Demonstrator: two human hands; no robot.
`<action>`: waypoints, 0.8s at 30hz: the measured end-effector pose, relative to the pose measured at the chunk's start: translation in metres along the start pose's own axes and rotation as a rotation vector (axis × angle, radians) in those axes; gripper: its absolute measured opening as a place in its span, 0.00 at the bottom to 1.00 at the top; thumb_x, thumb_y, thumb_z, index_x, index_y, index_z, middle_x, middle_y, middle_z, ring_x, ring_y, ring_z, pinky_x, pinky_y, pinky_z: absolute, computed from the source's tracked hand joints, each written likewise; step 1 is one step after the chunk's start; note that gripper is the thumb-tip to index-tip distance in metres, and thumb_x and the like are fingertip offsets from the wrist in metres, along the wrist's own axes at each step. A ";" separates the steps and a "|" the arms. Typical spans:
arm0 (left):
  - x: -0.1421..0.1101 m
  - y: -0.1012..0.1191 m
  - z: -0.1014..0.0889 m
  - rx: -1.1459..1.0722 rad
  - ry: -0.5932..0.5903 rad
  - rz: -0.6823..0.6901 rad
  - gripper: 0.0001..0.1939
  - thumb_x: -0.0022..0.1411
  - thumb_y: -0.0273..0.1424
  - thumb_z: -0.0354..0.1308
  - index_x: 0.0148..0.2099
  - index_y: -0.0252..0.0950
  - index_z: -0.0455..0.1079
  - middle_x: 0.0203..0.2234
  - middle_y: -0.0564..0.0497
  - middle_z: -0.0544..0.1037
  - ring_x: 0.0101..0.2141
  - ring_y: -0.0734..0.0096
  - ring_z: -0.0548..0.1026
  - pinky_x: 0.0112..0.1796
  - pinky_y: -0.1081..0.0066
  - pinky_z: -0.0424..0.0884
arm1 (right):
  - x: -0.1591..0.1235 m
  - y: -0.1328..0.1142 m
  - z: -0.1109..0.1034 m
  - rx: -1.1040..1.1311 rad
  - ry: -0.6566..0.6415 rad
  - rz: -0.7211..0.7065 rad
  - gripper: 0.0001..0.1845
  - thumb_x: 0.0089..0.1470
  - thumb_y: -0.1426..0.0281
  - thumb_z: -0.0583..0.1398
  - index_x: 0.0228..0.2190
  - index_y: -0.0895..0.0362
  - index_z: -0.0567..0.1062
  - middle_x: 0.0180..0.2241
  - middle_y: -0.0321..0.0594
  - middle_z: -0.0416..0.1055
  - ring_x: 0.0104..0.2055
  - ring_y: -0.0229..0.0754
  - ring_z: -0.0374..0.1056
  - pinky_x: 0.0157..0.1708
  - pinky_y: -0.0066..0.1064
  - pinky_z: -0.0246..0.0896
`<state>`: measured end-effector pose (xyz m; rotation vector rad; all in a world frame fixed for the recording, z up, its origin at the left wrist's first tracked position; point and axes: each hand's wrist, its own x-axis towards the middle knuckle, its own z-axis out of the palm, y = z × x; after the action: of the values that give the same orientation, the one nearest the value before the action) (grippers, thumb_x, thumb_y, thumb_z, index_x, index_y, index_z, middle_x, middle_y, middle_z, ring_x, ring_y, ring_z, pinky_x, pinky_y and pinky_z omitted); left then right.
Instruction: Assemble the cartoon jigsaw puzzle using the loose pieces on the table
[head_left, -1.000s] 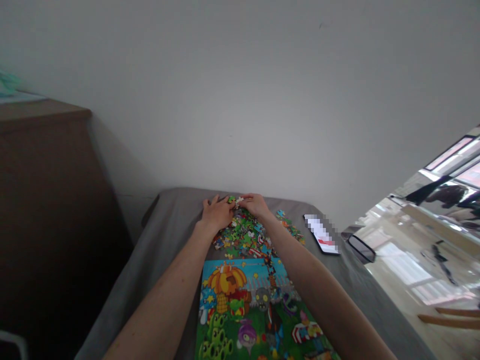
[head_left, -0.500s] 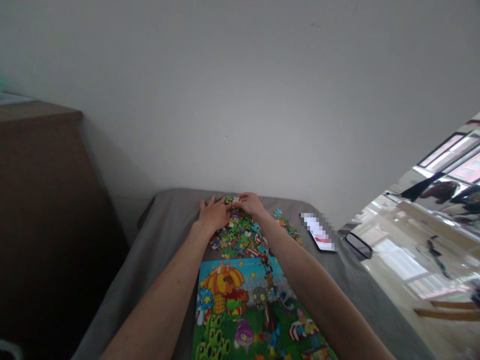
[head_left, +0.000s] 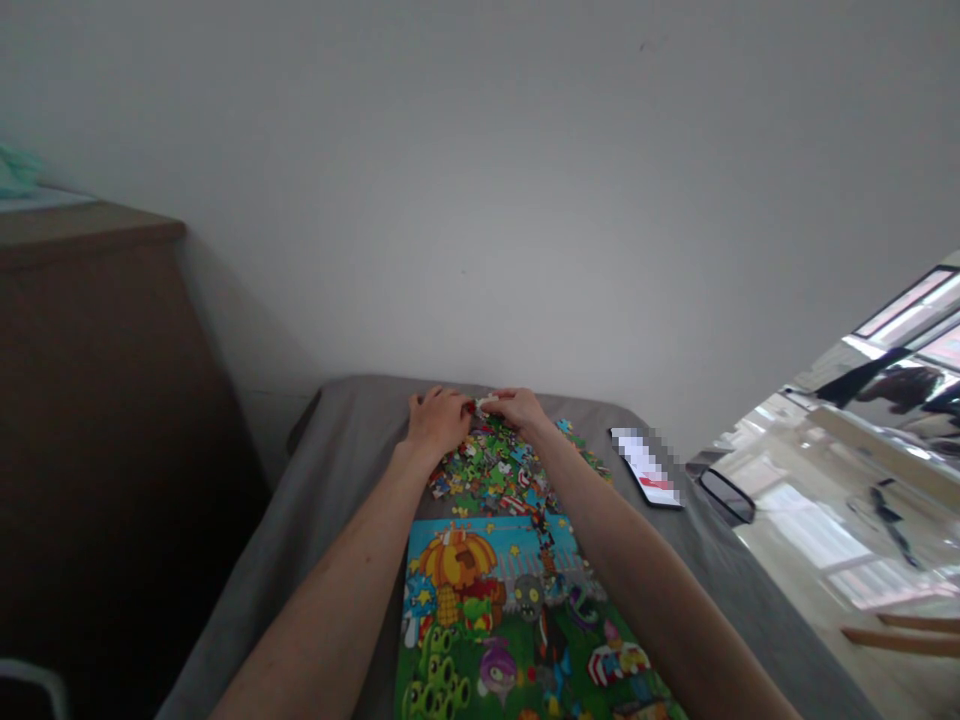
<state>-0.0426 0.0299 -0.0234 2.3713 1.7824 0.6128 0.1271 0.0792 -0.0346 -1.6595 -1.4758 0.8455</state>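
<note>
Loose puzzle pieces (head_left: 495,468) lie in a colourful heap on a grey cloth. At the heap's far edge my left hand (head_left: 440,420) is curled, its thumb and finger closed on a small puzzle piece (head_left: 472,407) with red on it. Close beside it, my right hand (head_left: 519,410) pinches a pale puzzle piece (head_left: 486,402) between thumb and fingers. The two fingertips almost meet, and the pieces' outlines are too small to make out. Between my forearms lies a bright cartoon picture sheet (head_left: 480,600) with a pumpkin house and plants.
A phone (head_left: 646,468) with a lit screen lies right of the heap on the grey cloth (head_left: 315,560). Beyond is a pale wall (head_left: 465,200). A brown cabinet (head_left: 97,340) stands at the left, and a reflective surface (head_left: 825,500) slants along the right.
My left hand's fingers have drawn in from a more spread pose, and a red bit now shows at its fingertips. My right hand keeps its pinch. The whole view has shifted slightly.
</note>
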 end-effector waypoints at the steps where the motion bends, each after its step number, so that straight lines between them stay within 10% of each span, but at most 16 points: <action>1: 0.000 0.000 -0.001 -0.009 0.026 -0.004 0.20 0.67 0.31 0.46 0.54 0.45 0.75 0.57 0.49 0.75 0.59 0.54 0.67 0.56 0.46 0.61 | 0.001 0.000 0.000 -0.014 -0.001 -0.021 0.14 0.39 0.70 0.69 0.33 0.62 0.81 0.23 0.35 0.76 0.23 0.35 0.68 0.22 0.23 0.61; 9: 0.002 -0.002 -0.002 -0.085 0.120 -0.036 0.17 0.64 0.31 0.50 0.48 0.44 0.78 0.52 0.50 0.78 0.55 0.54 0.70 0.54 0.51 0.65 | -0.003 -0.005 -0.025 -0.249 0.056 -0.265 0.10 0.53 0.70 0.63 0.37 0.59 0.82 0.35 0.43 0.81 0.38 0.44 0.76 0.40 0.31 0.69; 24: 0.016 -0.014 -0.018 -0.248 0.216 -0.113 0.20 0.65 0.30 0.45 0.49 0.38 0.78 0.50 0.47 0.79 0.52 0.60 0.74 0.56 0.62 0.67 | -0.128 0.035 -0.124 -0.668 -0.137 -0.576 0.23 0.66 0.60 0.52 0.58 0.49 0.72 0.53 0.42 0.76 0.57 0.48 0.69 0.57 0.42 0.63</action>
<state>-0.0582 0.0462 -0.0074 2.0931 1.7842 1.0419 0.2357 -0.0622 -0.0030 -1.4750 -2.3482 0.1433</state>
